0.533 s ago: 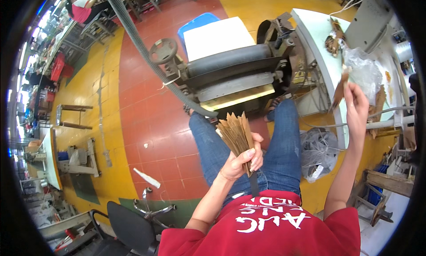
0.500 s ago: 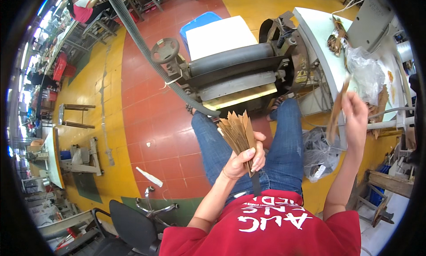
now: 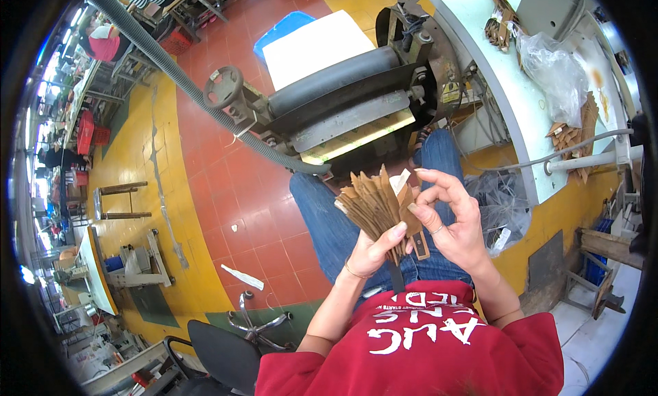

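In our left hand we grip a fanned bundle of thin, brown, pointed strips, long axis leaning forward-left; our half-curled right hand meets its right edge, whether pinching we cannot tell.

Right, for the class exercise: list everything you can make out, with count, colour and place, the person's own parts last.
Pointed strips: bundle, uncounted, brown, in left hand
Roller machine: one, dark grey, ahead
Handwheel: one, brownish, machine's left
White sheet: one, beyond roller
Blue container: one, under sheet
Corrugated hose: one, grey, upper left
Table: one, pale, right
Loose strips: two piles, brown, on table
Plastic bag: one, clear, on table
Office chair: one, black, lower left
Distant clutter, left: too small to count
Jeans: one pair, blue
Shirt: one, red
Hands: two; left gripping bundle, right beside it
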`<state>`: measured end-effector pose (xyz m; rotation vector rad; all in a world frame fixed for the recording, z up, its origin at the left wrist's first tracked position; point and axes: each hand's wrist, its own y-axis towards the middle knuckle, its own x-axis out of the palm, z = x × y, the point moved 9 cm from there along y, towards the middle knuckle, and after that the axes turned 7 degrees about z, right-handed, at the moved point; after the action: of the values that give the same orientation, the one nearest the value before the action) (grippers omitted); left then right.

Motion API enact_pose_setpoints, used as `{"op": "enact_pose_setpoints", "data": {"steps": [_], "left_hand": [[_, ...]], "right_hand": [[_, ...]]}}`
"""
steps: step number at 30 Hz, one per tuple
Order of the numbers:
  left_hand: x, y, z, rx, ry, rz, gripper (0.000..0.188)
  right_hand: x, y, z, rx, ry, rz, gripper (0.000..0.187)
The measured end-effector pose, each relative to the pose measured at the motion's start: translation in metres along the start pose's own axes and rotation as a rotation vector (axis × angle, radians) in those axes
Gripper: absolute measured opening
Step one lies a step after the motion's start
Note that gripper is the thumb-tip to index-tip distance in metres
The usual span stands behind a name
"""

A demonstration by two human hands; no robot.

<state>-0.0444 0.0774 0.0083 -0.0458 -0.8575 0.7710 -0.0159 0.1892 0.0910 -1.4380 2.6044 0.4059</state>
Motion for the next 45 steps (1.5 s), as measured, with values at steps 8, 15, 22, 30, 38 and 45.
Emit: {"op": "enact_pose_setpoints", "data": {"steps": [8, 15, 22, 30, 38, 45], "left_hand": [[0.02, 0.014, -0.002, 0.063, 0.145, -0.021, 0.047], [0.007, 0.018, -0.008, 0.13, 0.38, 0.156, 0.029], [-0.009, 0.016, -0.012, 0.205, 0.423, 0.204, 0.037], [-0.006, 0.016, 0.0, 0.244, 0.358, 0.128, 0.048], [0.001, 0.006, 0.021, 0.386, 0.441, 0.202, 0.031], [0.007, -0.002, 0.022, 0.314, 0.247, 0.152, 0.031]], "right_hand": [[-0.009, -0.005, 0.011, -0.108, -0.207, 0.18, 0.037], [-0.019, 0.006, 0.001, -0.317, -0.607, 0.059, 0.028], [-0.173, 0.054, 0.025, -0.079, -1.059, 0.521, 0.026], [-0.226, 0.106, 0.093, 0.189, -1.69, 0.453, 0.019], [-0.241, 0.127, 0.106, 0.19, -1.763, 0.501, 0.02], [-0.232, 0.125, 0.101, -0.011, -1.709, 0.522, 0.018]]}}
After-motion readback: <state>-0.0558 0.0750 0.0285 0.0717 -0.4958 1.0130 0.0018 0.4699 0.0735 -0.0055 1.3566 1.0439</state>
